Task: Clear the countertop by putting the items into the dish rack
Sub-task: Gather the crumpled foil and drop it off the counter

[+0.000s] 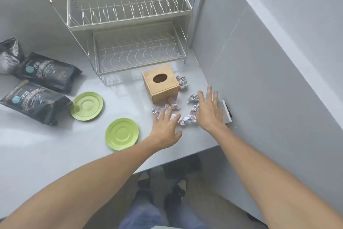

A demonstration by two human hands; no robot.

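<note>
A white wire dish rack (128, 17) with two empty tiers stands at the back of the grey countertop (55, 147). In front of it sits a wooden tissue box (161, 85). Several crumpled foil balls (187, 119) lie scattered around the box's front and right side. Two green saucers, one (87, 106) left of the other (122, 134), rest flat on the counter. My left hand (166, 128) and my right hand (208, 110) hover open, fingers spread, over the foil balls, holding nothing.
Three black snack bags (46, 73) lie at the left side of the counter. A grey wall (259, 72) runs along the right, with a white socket (226, 111) beside my right hand. The counter's front edge is just behind my wrists.
</note>
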